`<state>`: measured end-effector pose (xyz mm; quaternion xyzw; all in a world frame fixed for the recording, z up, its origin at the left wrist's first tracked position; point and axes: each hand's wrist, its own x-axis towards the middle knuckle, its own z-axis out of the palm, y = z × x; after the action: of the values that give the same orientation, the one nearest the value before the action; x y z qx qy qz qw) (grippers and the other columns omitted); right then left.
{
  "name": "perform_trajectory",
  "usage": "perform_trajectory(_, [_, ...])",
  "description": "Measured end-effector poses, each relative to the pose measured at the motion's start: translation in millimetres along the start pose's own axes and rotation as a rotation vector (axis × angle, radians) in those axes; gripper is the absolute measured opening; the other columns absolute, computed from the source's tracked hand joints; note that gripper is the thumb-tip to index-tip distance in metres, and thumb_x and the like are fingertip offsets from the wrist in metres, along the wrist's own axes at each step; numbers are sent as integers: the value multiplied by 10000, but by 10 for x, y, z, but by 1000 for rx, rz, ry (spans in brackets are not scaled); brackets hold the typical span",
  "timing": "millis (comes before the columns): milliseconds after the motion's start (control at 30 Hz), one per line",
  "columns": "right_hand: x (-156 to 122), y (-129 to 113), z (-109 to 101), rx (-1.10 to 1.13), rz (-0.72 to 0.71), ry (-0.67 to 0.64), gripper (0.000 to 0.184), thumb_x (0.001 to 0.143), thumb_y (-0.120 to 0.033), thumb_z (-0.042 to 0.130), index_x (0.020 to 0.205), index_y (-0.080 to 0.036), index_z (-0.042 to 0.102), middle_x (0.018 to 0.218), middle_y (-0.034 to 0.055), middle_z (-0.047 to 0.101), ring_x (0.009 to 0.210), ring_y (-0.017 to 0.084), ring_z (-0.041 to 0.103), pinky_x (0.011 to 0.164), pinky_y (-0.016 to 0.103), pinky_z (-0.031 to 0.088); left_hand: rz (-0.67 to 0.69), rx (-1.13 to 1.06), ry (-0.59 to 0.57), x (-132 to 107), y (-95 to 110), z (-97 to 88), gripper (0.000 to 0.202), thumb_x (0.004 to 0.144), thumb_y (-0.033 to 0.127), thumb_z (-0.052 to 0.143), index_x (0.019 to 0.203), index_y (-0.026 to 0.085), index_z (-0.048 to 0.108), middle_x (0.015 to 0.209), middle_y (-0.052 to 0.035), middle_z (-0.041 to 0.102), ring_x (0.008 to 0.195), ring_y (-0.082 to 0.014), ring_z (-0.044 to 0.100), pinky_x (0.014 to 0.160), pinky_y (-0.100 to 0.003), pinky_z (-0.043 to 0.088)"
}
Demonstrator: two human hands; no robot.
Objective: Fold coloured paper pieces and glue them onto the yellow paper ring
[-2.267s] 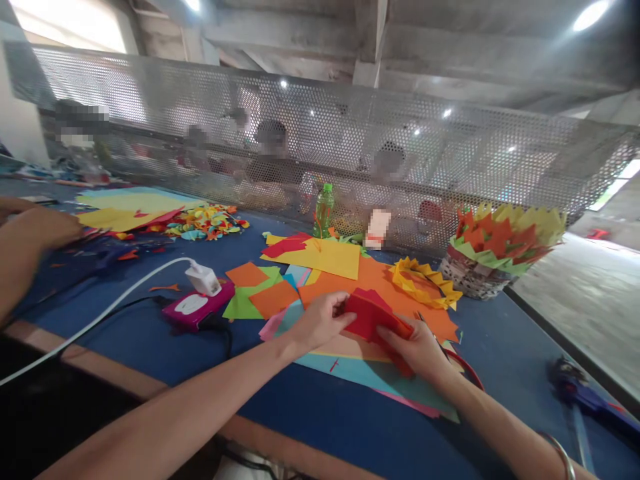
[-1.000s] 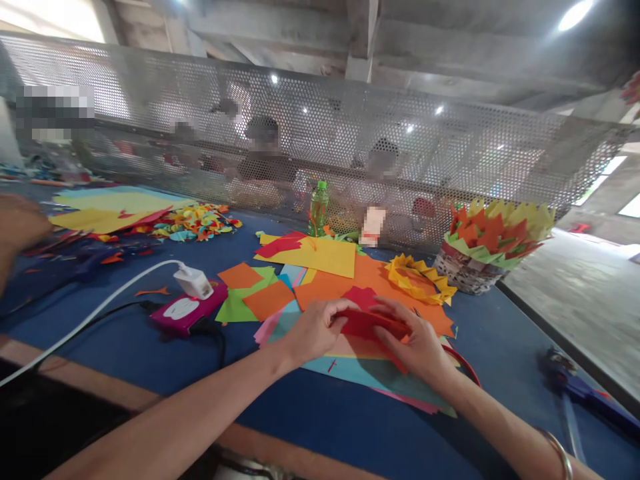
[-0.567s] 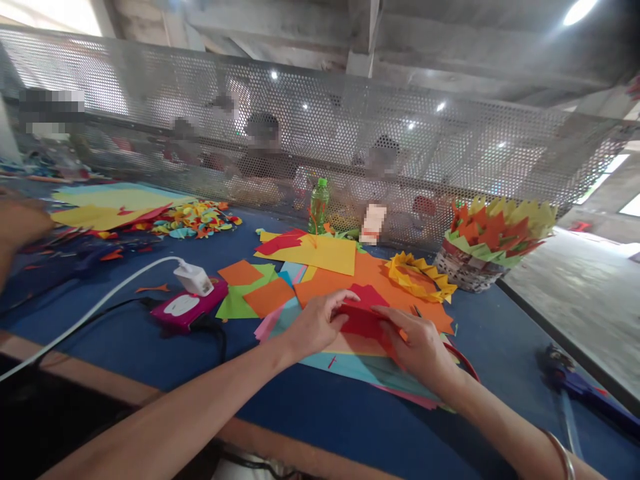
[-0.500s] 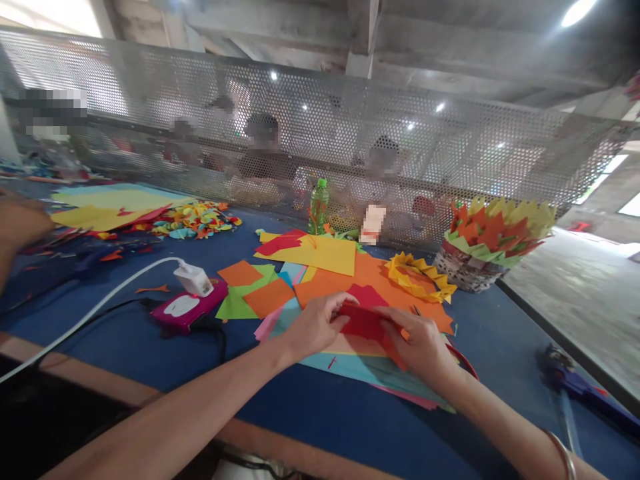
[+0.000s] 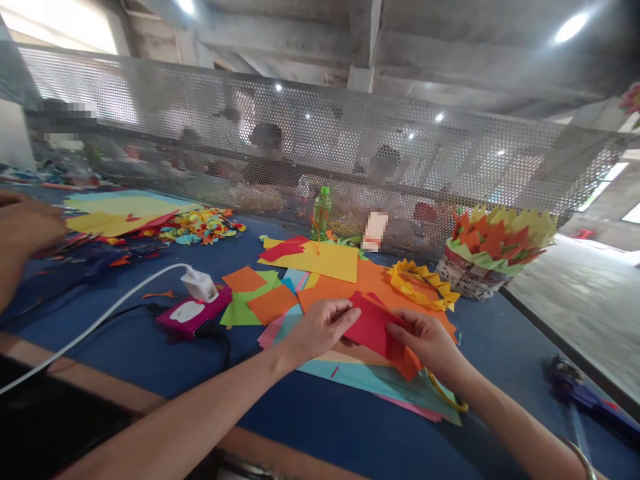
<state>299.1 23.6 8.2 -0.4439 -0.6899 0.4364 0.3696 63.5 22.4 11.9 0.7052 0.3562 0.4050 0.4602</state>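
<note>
A piece of red paper point(image 5: 370, 330) is held up between my two hands above the pile of coloured sheets. My left hand point(image 5: 327, 327) pinches its left edge between thumb and fingers. On the other side, my right hand point(image 5: 423, 337) grips the right edge, with thumb and fingers closed. A small orange paper piece point(image 5: 407, 363) hangs just under the right fingers. Below the right wrist shows a thin curved yellow loop point(image 5: 453, 398); what it belongs to is hidden. Light blue paper point(image 5: 345, 375) lies under both hands.
A yellow folded-paper ring point(image 5: 413, 283) and a paper basket point(image 5: 473, 273) stand right of the pile. A purple power adapter point(image 5: 193, 313) with cables sits left. A green bottle point(image 5: 323, 213) is behind. A glue gun point(image 5: 575, 387) lies right. Another person's hand point(image 5: 33, 223) is at far left.
The red paper has turned so its broad face shows more. My right hand has shifted slightly right and down. The loop by the right wrist now looks yellow instead of red.
</note>
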Motion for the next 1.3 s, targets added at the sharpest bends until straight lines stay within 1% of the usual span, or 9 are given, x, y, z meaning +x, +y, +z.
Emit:
perform_trajectory(133, [-14, -21, 4, 29, 22, -11, 487, 811, -604, 686, 1066, -191, 708, 950, 76, 774, 862, 242, 736, 763, 348, 602, -3, -13, 6, 6, 6, -18, 457, 942, 558, 473, 662, 201, 424, 622, 51, 366, 560, -92, 442, 559, -211, 441])
perform_trajectory(300, [-12, 11, -5, -18, 4, -7, 494, 817, -615, 674, 1066, -190, 714, 968, 78, 773, 879, 249, 734, 765, 348, 606, -6, -10, -16, 21, -15, -32, 473, 942, 582, 460, 667, 198, 465, 618, 47, 410, 559, -99, 468, 579, -225, 472])
perform_trajectory(433, [-15, 26, -11, -125, -45, 2, 457, 870, -580, 619, 1081, -185, 713, 957, 73, 775, 864, 243, 737, 734, 329, 608, 11, 55, 2, 30, -36, -51, 482, 941, 564, 474, 630, 197, 452, 588, 52, 379, 544, -98, 400, 533, -223, 378])
perform_trajectory(567, [-49, 15, -15, -320, -127, 57, 312, 925, -432, 568, 1100, -222, 719, 1033, 63, 770, 927, 238, 726, 787, 326, 591, 19, 146, 43, 25, -52, -70, 466, 925, 496, 525, 582, 187, 464, 559, 54, 333, 539, -97, 352, 527, -238, 284])
perform_trajectory(633, [-75, 17, -10, -430, -178, 107, 273, 931, -356, 537, 1096, -244, 724, 1044, 55, 768, 939, 235, 719, 827, 337, 577, 7, 186, 61, 18, -58, -78, 391, 899, 451, 575, 615, 182, 561, 553, 48, 414, 552, -104, 407, 538, -236, 291])
perform_trajectory(733, [-107, 37, 6, -559, -252, 141, 298, 922, -275, 490, 1112, -266, 720, 1044, 46, 770, 941, 225, 720, 836, 330, 569, -32, 203, 82, 14, -80, -84, 237, 862, 407, 626, 813, 193, 714, 673, 17, 622, 623, -129, 539, 571, -220, 371])
perform_trajectory(800, [-117, 54, 16, -621, -288, 141, 320, 922, -251, 470, 1133, -274, 710, 1063, 42, 766, 951, 218, 722, 828, 320, 568, -70, 183, 89, 21, -109, -81, 252, 858, 403, 623, 938, 193, 738, 736, -6, 681, 631, -136, 590, 580, -217, 432])
perform_trajectory(1000, [-131, 57, 30, -738, -347, 138, 324, 955, -241, 428, 1150, -265, 685, 1064, 38, 764, 948, 208, 730, 782, 289, 572, -140, 85, 31, 46, -170, -53, 281, 861, 370, 594, 1003, 183, 746, 818, -29, 733, 649, -147, 670, 586, -234, 529])
perform_trajectory(1300, [-161, 47, 51, -813, -378, 153, 373, 939, -196, 399, 1187, -258, 671, 1084, 52, 762, 947, 218, 733, 804, 313, 570, -74, 77, 40, 67, -189, -52, 207, 842, 254, 609, 957, 202, 772, 787, -12, 739, 759, -162, 678, 699, -237, 491])
